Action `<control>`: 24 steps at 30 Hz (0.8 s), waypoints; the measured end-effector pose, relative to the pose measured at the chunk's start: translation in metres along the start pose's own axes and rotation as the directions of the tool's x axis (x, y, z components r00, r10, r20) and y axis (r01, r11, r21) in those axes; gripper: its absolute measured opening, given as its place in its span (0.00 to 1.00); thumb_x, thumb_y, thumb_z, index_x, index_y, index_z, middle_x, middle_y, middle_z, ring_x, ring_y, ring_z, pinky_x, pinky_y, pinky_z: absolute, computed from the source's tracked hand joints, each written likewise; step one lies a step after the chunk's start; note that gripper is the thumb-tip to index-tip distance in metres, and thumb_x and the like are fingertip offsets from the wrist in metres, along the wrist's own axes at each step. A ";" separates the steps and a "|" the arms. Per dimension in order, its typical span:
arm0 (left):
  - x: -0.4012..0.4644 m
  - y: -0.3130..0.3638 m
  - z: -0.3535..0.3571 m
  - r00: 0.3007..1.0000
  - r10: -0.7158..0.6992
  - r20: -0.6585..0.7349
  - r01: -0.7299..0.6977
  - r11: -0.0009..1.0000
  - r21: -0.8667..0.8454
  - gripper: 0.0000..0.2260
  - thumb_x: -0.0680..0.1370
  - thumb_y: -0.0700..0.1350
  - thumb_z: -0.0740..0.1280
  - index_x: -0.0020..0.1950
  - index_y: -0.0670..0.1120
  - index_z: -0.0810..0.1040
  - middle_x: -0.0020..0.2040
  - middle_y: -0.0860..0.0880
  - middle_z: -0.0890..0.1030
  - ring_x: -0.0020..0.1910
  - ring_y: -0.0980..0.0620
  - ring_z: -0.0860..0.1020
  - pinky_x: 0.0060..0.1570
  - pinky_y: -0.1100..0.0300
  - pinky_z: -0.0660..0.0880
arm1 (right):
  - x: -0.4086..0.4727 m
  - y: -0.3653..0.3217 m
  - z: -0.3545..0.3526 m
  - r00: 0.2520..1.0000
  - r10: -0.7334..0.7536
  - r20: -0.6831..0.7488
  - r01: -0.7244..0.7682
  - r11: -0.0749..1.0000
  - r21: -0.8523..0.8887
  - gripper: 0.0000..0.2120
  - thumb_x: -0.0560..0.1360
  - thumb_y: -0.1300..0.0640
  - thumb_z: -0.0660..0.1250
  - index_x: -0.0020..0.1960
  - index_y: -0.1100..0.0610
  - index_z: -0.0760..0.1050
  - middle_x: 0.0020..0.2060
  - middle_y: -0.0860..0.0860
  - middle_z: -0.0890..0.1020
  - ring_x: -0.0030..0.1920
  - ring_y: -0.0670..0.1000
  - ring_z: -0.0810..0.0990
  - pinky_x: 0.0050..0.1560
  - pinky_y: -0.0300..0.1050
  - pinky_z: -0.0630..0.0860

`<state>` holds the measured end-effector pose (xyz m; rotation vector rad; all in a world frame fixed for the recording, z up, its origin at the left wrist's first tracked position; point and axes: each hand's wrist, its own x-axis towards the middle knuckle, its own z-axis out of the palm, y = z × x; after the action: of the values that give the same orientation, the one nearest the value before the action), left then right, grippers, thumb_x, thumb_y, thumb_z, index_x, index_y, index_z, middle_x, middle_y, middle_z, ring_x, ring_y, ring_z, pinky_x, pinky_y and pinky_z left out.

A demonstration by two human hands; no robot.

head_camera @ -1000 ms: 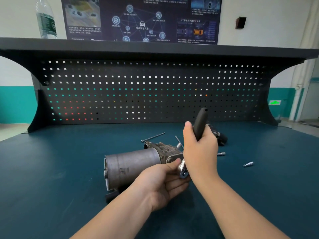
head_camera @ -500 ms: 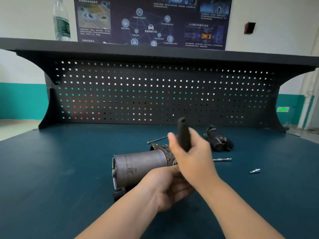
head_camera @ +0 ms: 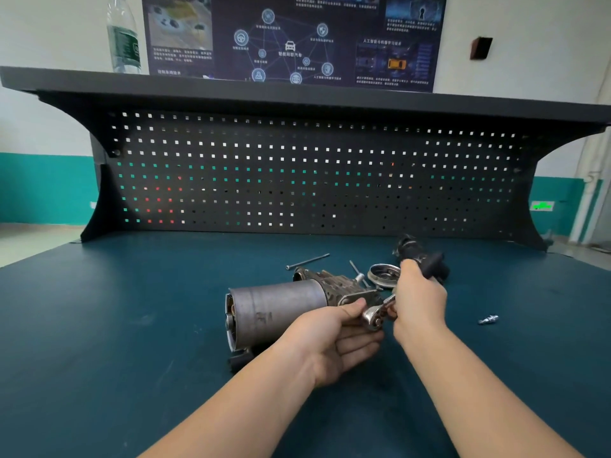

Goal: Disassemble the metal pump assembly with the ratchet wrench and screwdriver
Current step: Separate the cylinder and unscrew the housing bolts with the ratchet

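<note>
Near the blue-green workbench (head_camera: 132, 325) centre, left hand (head_camera: 334, 338) steadies the grey cylindrical metal pump assembly (head_camera: 284, 312); right hand (head_camera: 418, 299) grips the black-handled ratchet wrench (head_camera: 380, 312): keep the socket square while swinging.

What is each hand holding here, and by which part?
The right hand grips the ratchet wrench by its black handle. The left hand holds the pump assembly at its housing end, thumb beside the wrench head.

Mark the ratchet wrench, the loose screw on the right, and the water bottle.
ratchet wrench (head_camera: 373, 317), head view, on its metal head.
loose screw (head_camera: 488, 320), head view, mid-body.
water bottle (head_camera: 125, 44), head view, on the green label.
</note>
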<state>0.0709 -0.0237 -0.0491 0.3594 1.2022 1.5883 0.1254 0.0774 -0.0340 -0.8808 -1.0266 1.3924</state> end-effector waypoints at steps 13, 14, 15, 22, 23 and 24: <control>-0.003 -0.001 -0.004 1.000 -0.004 0.015 0.004 1.000 0.013 0.14 0.76 0.43 0.69 0.31 0.40 0.83 0.37 0.41 0.84 0.32 0.48 0.84 0.29 0.60 0.80 | -0.018 -0.004 0.004 0.656 -0.608 0.447 0.721 0.680 -0.133 0.13 0.71 0.39 0.64 0.34 0.47 0.70 0.24 0.44 0.73 0.26 0.43 0.69 0.28 0.36 0.67; -0.002 -0.001 -0.003 1.000 0.003 0.008 -0.003 1.000 0.013 0.12 0.76 0.43 0.69 0.34 0.39 0.82 0.37 0.41 0.84 0.32 0.48 0.84 0.28 0.60 0.79 | -0.016 -0.003 0.005 0.725 -0.589 0.357 0.670 0.724 -0.164 0.15 0.72 0.40 0.63 0.34 0.48 0.70 0.23 0.43 0.74 0.25 0.43 0.71 0.28 0.37 0.68; -0.002 -0.001 -0.002 1.000 0.007 0.001 -0.007 1.000 0.012 0.10 0.76 0.43 0.69 0.37 0.39 0.82 0.37 0.41 0.84 0.32 0.48 0.83 0.28 0.60 0.79 | -0.012 -0.001 0.006 0.808 -0.536 0.245 0.581 0.795 -0.177 0.15 0.74 0.43 0.63 0.34 0.50 0.70 0.23 0.44 0.75 0.24 0.42 0.72 0.28 0.38 0.68; 0.002 -0.003 0.001 1.000 0.022 -0.006 -0.022 1.000 0.018 0.08 0.75 0.43 0.69 0.42 0.37 0.81 0.36 0.42 0.84 0.33 0.48 0.83 0.32 0.59 0.81 | 0.010 0.009 -0.004 0.987 0.161 0.006 -0.161 0.987 -0.006 0.10 0.76 0.53 0.61 0.40 0.58 0.71 0.27 0.51 0.72 0.24 0.50 0.68 0.25 0.40 0.64; 0.002 -0.002 0.000 1.000 0.013 -0.004 -0.013 1.000 0.006 0.08 0.75 0.42 0.69 0.42 0.37 0.81 0.36 0.41 0.84 0.33 0.48 0.83 0.31 0.59 0.81 | 0.007 0.007 -0.003 0.999 0.016 0.032 -0.016 1.000 -0.009 0.10 0.76 0.52 0.62 0.40 0.57 0.72 0.25 0.49 0.74 0.24 0.48 0.71 0.26 0.40 0.66; 0.002 -0.002 -0.001 1.000 0.002 -0.001 -0.002 1.000 -0.008 0.09 0.76 0.42 0.69 0.41 0.37 0.80 0.37 0.41 0.84 0.33 0.47 0.83 0.31 0.58 0.80 | 0.002 0.004 -0.001 0.987 -0.139 0.078 0.140 0.990 -0.006 0.10 0.76 0.51 0.63 0.39 0.55 0.73 0.23 0.44 0.74 0.23 0.44 0.72 0.25 0.39 0.68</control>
<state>0.0706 -0.0229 -0.0516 0.3545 1.1961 1.5945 0.1248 0.0796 -0.0379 -0.7528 -1.1346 1.3120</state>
